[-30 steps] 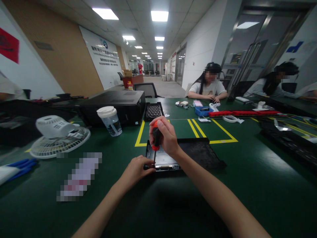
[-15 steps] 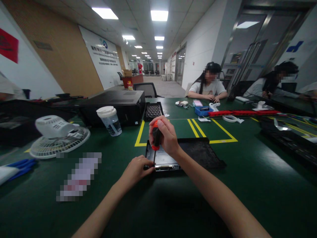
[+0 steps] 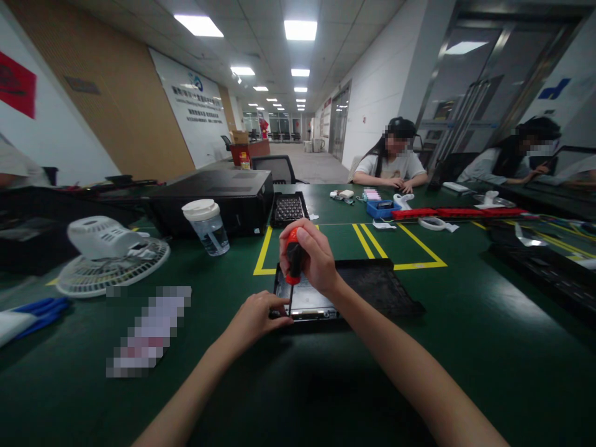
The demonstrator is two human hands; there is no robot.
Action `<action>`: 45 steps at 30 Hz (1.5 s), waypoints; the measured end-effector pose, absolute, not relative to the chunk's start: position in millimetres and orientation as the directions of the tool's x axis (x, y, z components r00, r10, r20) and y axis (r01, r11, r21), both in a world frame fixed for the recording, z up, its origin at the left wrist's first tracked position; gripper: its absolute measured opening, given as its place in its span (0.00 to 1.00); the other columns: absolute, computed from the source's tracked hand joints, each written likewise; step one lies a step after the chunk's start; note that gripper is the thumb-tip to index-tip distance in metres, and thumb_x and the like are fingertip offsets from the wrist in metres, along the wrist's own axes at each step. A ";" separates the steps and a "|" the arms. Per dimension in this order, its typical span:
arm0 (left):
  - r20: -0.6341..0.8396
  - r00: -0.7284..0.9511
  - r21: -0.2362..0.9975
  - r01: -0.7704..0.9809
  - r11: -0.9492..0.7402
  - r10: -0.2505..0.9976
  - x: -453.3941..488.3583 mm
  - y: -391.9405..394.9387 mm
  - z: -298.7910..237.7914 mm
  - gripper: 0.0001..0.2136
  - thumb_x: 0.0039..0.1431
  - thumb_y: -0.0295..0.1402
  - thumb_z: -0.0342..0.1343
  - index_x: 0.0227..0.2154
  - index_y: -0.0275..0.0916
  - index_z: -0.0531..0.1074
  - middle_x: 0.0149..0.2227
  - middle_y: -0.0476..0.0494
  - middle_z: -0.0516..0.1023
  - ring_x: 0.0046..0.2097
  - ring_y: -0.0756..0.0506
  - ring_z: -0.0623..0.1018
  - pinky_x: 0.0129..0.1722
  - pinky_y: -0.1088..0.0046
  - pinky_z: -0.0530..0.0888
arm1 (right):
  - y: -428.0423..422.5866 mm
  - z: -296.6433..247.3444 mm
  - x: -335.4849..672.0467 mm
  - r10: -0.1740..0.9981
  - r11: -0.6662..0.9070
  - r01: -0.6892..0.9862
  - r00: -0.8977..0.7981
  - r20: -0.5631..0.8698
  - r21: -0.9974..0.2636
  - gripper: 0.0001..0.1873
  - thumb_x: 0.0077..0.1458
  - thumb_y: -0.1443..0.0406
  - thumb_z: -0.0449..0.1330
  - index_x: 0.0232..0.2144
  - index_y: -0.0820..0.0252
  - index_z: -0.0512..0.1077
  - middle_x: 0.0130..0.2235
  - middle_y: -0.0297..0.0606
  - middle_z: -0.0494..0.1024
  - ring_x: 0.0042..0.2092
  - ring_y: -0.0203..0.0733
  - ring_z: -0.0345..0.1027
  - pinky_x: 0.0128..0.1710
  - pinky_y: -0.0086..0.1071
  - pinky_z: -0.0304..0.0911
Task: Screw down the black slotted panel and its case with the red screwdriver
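My right hand [image 3: 313, 256] is wrapped round the red-and-black handle of a screwdriver [image 3: 293, 256], held upright with its shaft pointing down. The tip meets the near left corner of a shallow black tray [image 3: 372, 288] that carries a flat metal-faced unit [image 3: 307, 297] in its left part. My left hand [image 3: 259, 314] is at that same corner, thumb and forefinger brought together beside the shaft's lower end. Whatever is between those fingertips is too small and dark to make out. The screw under the tip cannot be seen.
To the left are a white fan [image 3: 107, 254], a lidded water cup [image 3: 207, 230] and a large black case [image 3: 209, 198]. A tray of screws or small parts [image 3: 289, 209] lies beyond my hands. A blue box [image 3: 379, 208] stands farther back; co-workers sit across the table.
My left thumb and forefinger have shifted slightly at the corner. My right hand and the screwdriver stay nearly in place. At far right, a co-worker's hand has risen.
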State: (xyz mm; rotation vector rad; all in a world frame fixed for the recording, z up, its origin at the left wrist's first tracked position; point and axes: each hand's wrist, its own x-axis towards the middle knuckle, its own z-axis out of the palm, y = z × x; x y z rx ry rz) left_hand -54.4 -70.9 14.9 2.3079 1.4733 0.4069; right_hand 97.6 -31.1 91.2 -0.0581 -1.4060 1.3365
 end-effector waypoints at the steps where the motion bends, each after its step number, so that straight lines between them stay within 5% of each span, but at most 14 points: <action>1: 0.043 0.400 0.472 0.799 -0.372 0.915 -56.7 -69.9 15.2 0.19 0.49 0.42 0.56 0.44 0.43 0.72 0.35 0.47 0.78 0.39 0.45 0.74 0.40 0.72 0.68 | -30.6 91.0 97.7 0.674 0.353 -0.614 -0.356 0.647 -0.705 0.10 0.59 0.60 0.47 0.33 0.60 0.63 0.24 0.29 0.64 0.18 0.28 0.59 0.16 0.22 0.56; 12: 0.135 0.187 0.457 0.859 -0.229 0.973 -69.0 -65.4 8.2 0.17 0.58 0.40 0.44 0.46 0.41 0.70 0.38 0.45 0.78 0.38 0.45 0.76 0.39 0.72 0.68 | -27.7 86.2 94.4 0.683 0.335 -0.611 -0.366 0.631 -0.717 0.09 0.59 0.61 0.48 0.33 0.60 0.63 0.23 0.28 0.64 0.18 0.27 0.58 0.16 0.22 0.56; 45: 0.044 0.140 0.368 0.918 -0.146 0.989 -65.6 -65.4 5.9 0.18 0.58 0.36 0.45 0.50 0.42 0.68 0.41 0.42 0.78 0.41 0.44 0.76 0.40 0.73 0.69 | -29.1 82.4 91.2 0.684 0.329 -0.563 -0.412 0.602 -0.758 0.10 0.58 0.59 0.49 0.33 0.60 0.62 0.24 0.28 0.64 0.18 0.27 0.59 0.16 0.22 0.55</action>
